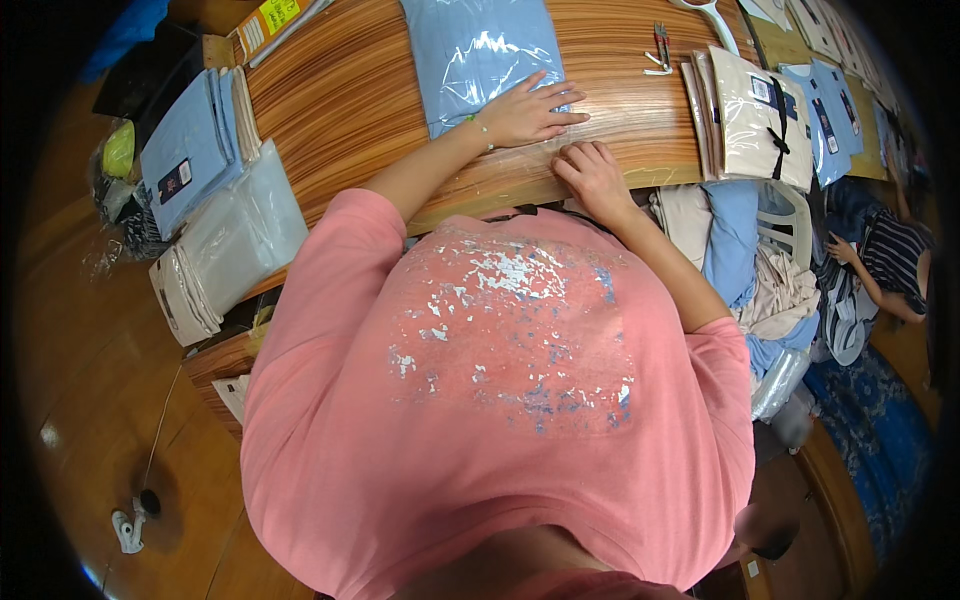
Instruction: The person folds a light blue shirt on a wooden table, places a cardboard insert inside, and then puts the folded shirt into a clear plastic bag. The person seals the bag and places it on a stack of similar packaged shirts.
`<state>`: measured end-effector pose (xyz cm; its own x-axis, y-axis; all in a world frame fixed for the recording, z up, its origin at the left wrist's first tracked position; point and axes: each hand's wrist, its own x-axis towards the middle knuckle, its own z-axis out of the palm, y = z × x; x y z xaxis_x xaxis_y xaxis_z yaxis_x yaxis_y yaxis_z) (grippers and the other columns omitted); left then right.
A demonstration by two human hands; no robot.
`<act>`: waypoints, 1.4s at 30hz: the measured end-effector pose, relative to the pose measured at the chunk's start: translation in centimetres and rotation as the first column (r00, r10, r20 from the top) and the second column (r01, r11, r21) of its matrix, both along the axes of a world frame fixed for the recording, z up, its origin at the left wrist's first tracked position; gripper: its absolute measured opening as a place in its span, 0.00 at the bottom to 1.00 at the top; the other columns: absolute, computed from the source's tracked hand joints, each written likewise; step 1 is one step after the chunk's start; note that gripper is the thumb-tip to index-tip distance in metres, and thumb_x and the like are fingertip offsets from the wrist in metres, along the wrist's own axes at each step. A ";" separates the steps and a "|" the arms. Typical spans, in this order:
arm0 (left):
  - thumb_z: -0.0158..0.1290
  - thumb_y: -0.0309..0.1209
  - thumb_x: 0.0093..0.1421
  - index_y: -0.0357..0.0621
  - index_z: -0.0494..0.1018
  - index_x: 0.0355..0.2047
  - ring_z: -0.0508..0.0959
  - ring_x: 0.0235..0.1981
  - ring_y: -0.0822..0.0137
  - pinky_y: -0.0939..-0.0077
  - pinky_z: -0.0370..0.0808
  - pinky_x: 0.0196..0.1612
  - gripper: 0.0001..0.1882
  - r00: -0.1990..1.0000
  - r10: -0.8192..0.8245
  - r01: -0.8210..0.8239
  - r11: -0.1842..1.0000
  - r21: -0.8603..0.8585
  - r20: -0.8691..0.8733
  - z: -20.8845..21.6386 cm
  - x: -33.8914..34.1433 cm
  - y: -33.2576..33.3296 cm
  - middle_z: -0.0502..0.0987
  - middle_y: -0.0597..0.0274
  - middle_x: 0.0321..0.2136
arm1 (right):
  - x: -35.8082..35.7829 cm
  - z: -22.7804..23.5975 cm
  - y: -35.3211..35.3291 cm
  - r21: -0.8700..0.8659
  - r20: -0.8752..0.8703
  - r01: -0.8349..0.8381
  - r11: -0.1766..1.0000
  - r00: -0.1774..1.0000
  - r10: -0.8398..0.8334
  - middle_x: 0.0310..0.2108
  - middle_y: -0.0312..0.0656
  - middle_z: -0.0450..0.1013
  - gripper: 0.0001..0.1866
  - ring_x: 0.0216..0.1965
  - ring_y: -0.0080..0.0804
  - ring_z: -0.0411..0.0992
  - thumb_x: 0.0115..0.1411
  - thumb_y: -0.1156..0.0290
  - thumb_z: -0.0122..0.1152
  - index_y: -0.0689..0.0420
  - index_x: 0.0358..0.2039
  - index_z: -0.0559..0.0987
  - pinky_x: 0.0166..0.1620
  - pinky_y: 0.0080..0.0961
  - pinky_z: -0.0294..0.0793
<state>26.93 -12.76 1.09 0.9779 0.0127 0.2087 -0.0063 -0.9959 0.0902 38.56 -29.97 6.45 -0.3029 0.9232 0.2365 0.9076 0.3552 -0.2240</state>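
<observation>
A folded light-blue garment in a clear plastic bag (485, 60) lies on the wood-grain table in front of me. My left hand (525, 115) rests flat across its near right corner, fingers spread, holding nothing. A clear stretch of plastic glints on the wood below that hand, toward the table's near edge. Close to this plastic, at the edge, is my right hand (597, 180) with its fingers curled down; what they hold, if anything, is hidden.
Bagged blue garments (190, 165) and clear plastic bags (250, 225) are stacked at left. Packed cream garments (755, 115) stand at right, with small snips (661, 45) near them. Loose cloth (780, 295) heaps on a white chair. Another person in a striped top (900, 255) is far right.
</observation>
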 end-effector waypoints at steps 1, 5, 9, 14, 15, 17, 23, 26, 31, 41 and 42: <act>0.41 0.46 0.63 0.69 0.62 0.58 0.56 0.62 0.69 0.55 0.48 0.64 0.22 1.000 0.001 -0.001 1.000 -0.001 -0.001 0.0 0.0 0.0 0.59 0.69 0.60 | 0.2 -0.1 -0.2 -0.056 0.008 -0.005 0.998 1.000 0.006 0.33 0.39 0.67 0.12 0.40 0.36 0.65 0.48 0.72 0.52 0.54 0.36 0.71 0.48 0.35 0.63; 0.40 0.46 0.63 0.69 0.62 0.57 0.56 0.62 0.69 0.55 0.48 0.64 0.22 1.000 0.003 -0.003 1.000 0.001 0.000 0.0 0.0 0.0 0.59 0.69 0.60 | 0.7 0.2 -0.2 -0.036 -0.024 -0.027 0.999 0.999 0.026 0.31 0.39 0.66 0.12 0.38 0.36 0.66 0.49 0.72 0.51 0.55 0.36 0.72 0.47 0.33 0.64; 0.40 0.46 0.63 0.69 0.62 0.57 0.56 0.62 0.69 0.55 0.48 0.63 0.21 1.000 0.003 -0.003 1.000 0.005 0.012 0.0 0.0 0.0 0.60 0.68 0.59 | 0.8 0.3 -0.2 -0.019 -0.032 -0.033 0.999 0.999 0.032 0.29 0.39 0.66 0.12 0.36 0.36 0.66 0.48 0.72 0.51 0.55 0.36 0.72 0.45 0.31 0.65; 0.40 0.46 0.63 0.67 0.63 0.57 0.56 0.62 0.69 0.55 0.48 0.63 0.21 1.000 -0.008 0.008 1.000 -0.011 0.017 0.1 -0.1 0.0 0.60 0.68 0.59 | -0.1 0.2 -0.9 -0.036 -0.050 -0.025 0.999 0.998 0.023 0.29 0.40 0.66 0.13 0.36 0.37 0.67 0.47 0.72 0.51 0.55 0.37 0.72 0.43 0.31 0.67; 0.40 0.46 0.63 0.67 0.63 0.57 0.56 0.62 0.69 0.55 0.48 0.63 0.21 1.000 -0.008 0.008 1.000 -0.016 0.019 0.1 -0.1 0.0 0.60 0.68 0.59 | -0.3 0.2 -1.1 -0.038 -0.040 -0.014 0.999 0.999 0.012 0.29 0.40 0.66 0.14 0.36 0.37 0.67 0.47 0.72 0.52 0.55 0.37 0.72 0.43 0.32 0.67; 0.39 0.45 0.64 0.67 0.62 0.57 0.56 0.62 0.68 0.54 0.48 0.63 0.21 1.000 -0.009 0.010 1.000 -0.020 0.025 0.1 -0.1 -0.1 0.60 0.68 0.59 | -0.6 0.5 -1.6 -0.085 -0.033 0.022 0.996 0.999 -0.025 0.29 0.40 0.66 0.14 0.36 0.37 0.67 0.47 0.73 0.52 0.56 0.37 0.72 0.43 0.33 0.68; 0.39 0.44 0.64 0.66 0.61 0.58 0.55 0.63 0.67 0.53 0.48 0.63 0.21 1.000 -0.011 0.011 1.000 -0.016 0.001 0.2 -0.1 -0.1 0.58 0.66 0.60 | 0.0 0.7 -3.9 -0.253 -0.135 0.119 0.960 0.978 -0.157 0.34 0.41 0.68 0.18 0.39 0.39 0.69 0.46 0.77 0.54 0.56 0.41 0.72 0.42 0.34 0.68; 0.42 0.44 0.62 0.63 0.60 0.59 0.52 0.64 0.66 0.53 0.47 0.64 0.23 1.000 -0.003 0.002 0.999 -0.041 -0.012 0.2 -0.3 -0.3 0.56 0.65 0.61 | 2.0 1.0 -2.5 -0.012 -0.123 0.221 0.975 0.968 -0.221 0.41 0.41 0.70 0.21 0.44 0.39 0.68 0.45 0.78 0.55 0.56 0.44 0.72 0.49 0.36 0.65; 0.48 0.46 0.58 0.54 0.66 0.53 0.62 0.57 0.65 0.56 0.57 0.57 0.24 0.992 0.006 -0.004 1.000 -0.013 0.124 1.1 -0.6 -0.5 0.66 0.63 0.52 | 3.6 -0.4 -3.4 -0.038 -0.039 0.033 0.999 0.999 -0.035 0.40 0.39 0.71 0.18 0.46 0.38 0.67 0.45 0.78 0.55 0.56 0.40 0.75 0.50 0.37 0.63; 0.45 0.39 0.60 0.47 0.72 0.45 0.72 0.46 0.61 0.67 0.68 0.46 0.17 0.906 0.072 -0.366 0.628 -0.686 -0.417 6.7 -6.3 -2.6 0.74 0.60 0.41 | 6.3 -2.5 3.6 0.074 -0.127 0.110 0.991 0.987 -0.100 0.46 0.44 0.67 0.16 0.50 0.41 0.64 0.49 0.78 0.55 0.55 0.41 0.73 0.51 0.39 0.62; 0.47 0.34 0.59 0.46 0.72 0.44 0.71 0.48 0.59 0.67 0.69 0.48 0.14 0.913 0.198 -0.401 0.595 -0.697 -0.356 6.7 -8.5 -2.0 0.73 0.59 0.44 | 6.5 -2.9 4.1 0.103 -0.113 0.054 0.993 0.993 -0.043 0.47 0.44 0.67 0.15 0.52 0.41 0.64 0.49 0.78 0.55 0.55 0.40 0.73 0.52 0.40 0.62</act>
<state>18.47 -14.73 7.75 0.9033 0.3639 -0.2272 0.4001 -0.5234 0.7523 45.06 -25.92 3.55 -0.2252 0.9044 0.3625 0.8962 0.3382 -0.2871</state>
